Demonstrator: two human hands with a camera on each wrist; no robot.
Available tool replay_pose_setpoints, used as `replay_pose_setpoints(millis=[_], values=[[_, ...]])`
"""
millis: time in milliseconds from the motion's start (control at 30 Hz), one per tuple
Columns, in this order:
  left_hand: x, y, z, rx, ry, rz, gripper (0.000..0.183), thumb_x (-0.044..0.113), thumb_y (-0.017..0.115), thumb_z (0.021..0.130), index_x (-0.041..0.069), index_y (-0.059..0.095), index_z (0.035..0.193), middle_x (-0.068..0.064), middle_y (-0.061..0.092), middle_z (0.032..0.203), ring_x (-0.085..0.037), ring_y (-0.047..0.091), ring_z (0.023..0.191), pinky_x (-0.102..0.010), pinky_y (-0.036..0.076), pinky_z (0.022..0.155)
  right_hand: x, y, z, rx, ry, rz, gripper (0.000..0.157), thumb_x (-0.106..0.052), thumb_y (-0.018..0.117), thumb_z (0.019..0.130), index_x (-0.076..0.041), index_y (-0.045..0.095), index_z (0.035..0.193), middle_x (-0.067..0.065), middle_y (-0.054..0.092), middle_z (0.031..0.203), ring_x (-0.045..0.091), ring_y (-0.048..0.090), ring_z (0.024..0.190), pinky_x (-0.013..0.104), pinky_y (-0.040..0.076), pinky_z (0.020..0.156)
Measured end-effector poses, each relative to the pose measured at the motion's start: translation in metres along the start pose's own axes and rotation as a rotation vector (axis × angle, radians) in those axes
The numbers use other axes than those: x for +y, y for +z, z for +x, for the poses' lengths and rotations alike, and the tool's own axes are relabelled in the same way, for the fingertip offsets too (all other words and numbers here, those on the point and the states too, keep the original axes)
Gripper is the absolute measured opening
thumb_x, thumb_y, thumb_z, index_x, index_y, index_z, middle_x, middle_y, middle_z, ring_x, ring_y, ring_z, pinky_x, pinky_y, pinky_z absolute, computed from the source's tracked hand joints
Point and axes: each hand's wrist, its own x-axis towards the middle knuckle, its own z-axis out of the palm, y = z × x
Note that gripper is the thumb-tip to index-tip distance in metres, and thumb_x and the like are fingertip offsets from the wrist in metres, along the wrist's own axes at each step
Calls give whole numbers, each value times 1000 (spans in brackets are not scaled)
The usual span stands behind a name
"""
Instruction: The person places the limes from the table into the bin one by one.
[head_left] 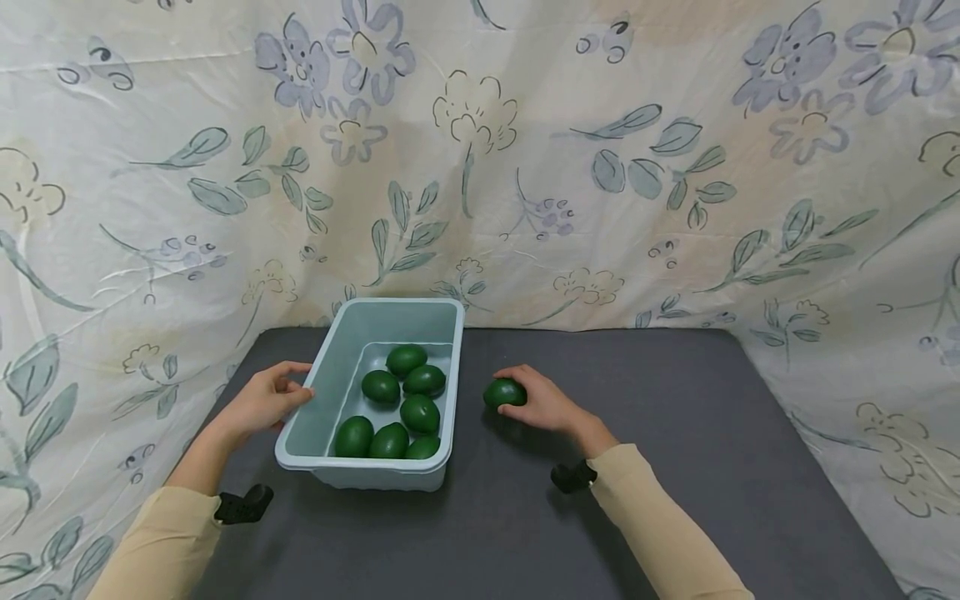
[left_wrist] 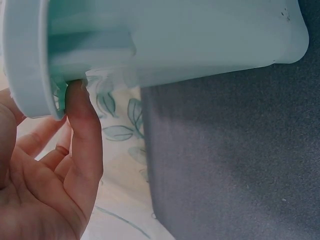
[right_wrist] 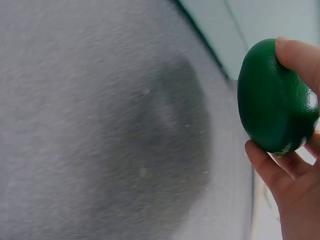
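My right hand holds a dark green lime between thumb and fingertips, to the right of a pale blue-green plastic bin. In the right wrist view the lime looks smooth and glossy, held above the grey surface with its shadow below. Several more limes lie inside the bin, mostly toward its front and right side. At the bin's left side, my left hand grips the rim. The left wrist view shows a finger hooked under the rim's lip.
A dark grey tabletop extends under both hands and the bin. Behind it and at the sides hangs a pale cloth printed with flowers and leaves. Black straps circle both wrists over beige sleeves.
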Motion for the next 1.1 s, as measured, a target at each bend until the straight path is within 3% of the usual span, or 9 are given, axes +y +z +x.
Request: replay_pose_setpoints(millis=[400, 700, 1100], values=[[-1, 1, 1, -3, -9, 0, 57, 18, 55, 92, 1, 29, 139, -15, 61, 96, -17, 60, 75, -38, 53, 60, -19, -21, 16, 34, -12, 11, 52, -26, 68, 83, -11, 49, 130, 9, 49, 122, 20, 53, 97, 37, 46, 79], [-1, 0, 1, -4, 1, -13, 56, 18, 55, 92, 1, 30, 139, -17, 60, 97, -18, 62, 76, -39, 53, 60, -30, -36, 27, 37, 24, 30, 52, -30, 66, 85, -17, 47, 131, 6, 46, 127, 19, 53, 99, 36, 47, 80], [-2, -1, 1, -11, 2, -24, 56, 18, 56, 92, 1, 30, 139, -17, 60, 98, -19, 62, 77, -40, 54, 61, -52, -53, 41, 56, 9, 66, 51, -31, 65, 85, -18, 47, 130, 4, 47, 127, 18, 51, 101, 36, 47, 80]])
